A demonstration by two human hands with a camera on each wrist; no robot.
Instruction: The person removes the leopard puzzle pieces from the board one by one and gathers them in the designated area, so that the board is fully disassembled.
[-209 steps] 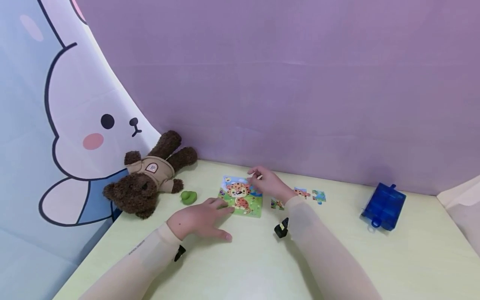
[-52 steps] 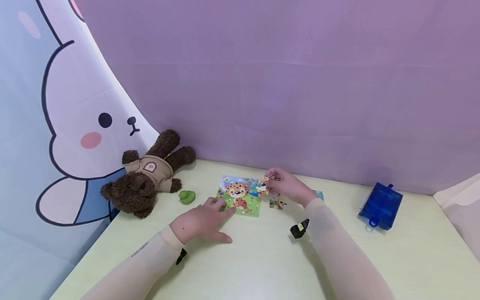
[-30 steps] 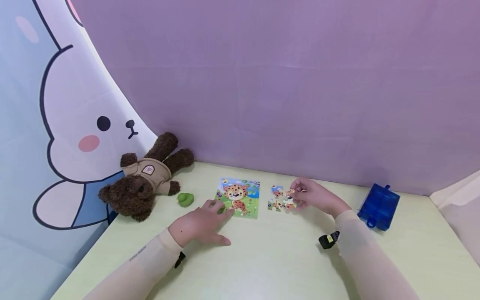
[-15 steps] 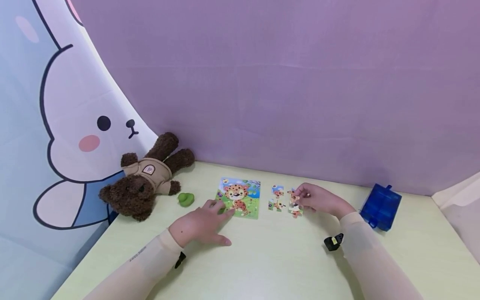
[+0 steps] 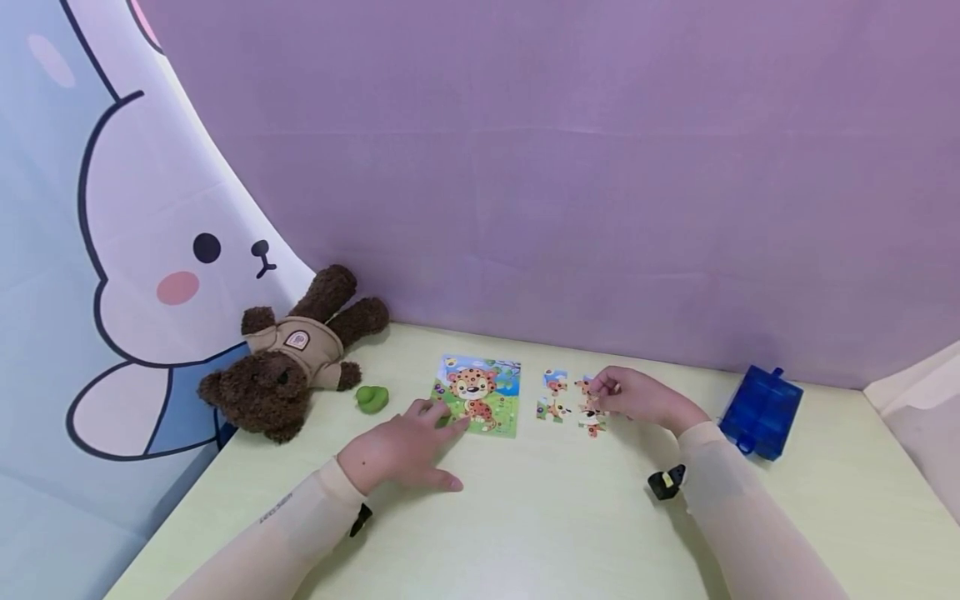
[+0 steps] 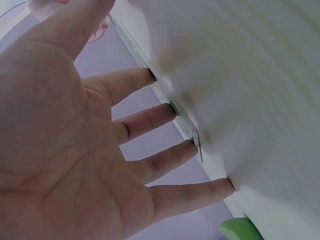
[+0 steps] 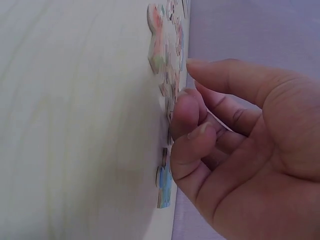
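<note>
My left hand [image 5: 408, 446] lies with straight, spread fingers at the lower left of a cartoon leopard picture card [image 5: 495, 392]; in the left wrist view, fingertips reach the card's edge [image 6: 187, 122]. To the card's right, several jigsaw pieces are grouped: an upper-left piece [image 5: 555, 381], a lower-left piece [image 5: 552, 409] and a lower-right leopard-face piece [image 5: 592, 427]. My right hand [image 5: 637, 396] is over their right side, fingers bent. The right wrist view shows a gap between its thumb and fingers, with nothing visible there. A blue piece [image 7: 164, 187] lies by its fingers.
A brown teddy bear [image 5: 292, 358] lies at the left, with a green duck-shaped toy [image 5: 371, 399] between it and the card. At the right stands a blue translucent box [image 5: 761, 412] with small loops. A purple cloth [image 5: 600, 208] hangs behind the pale table [image 5: 510, 533].
My right hand has moved right from the card, bringing the leopard-face piece down beside the other pieces; the piece now lies at their lower right. My left hand has stayed by the card.
</note>
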